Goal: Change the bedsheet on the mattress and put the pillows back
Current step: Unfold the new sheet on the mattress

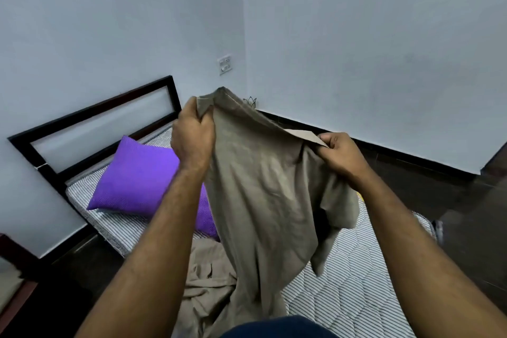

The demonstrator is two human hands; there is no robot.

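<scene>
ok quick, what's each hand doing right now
Left hand: closed, gripping the top edge of the beige bedsheet.
Right hand: closed, pinching the same bedsheet's edge further along.

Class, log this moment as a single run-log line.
left hand: grips bedsheet edge | right hand: pinches edge | bedsheet: lifted, partly bunched on mattress | pillow: on mattress

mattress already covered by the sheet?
No: the striped mattress lies bare, while the left hand and right hand hold the khaki sheet up above it.
</scene>
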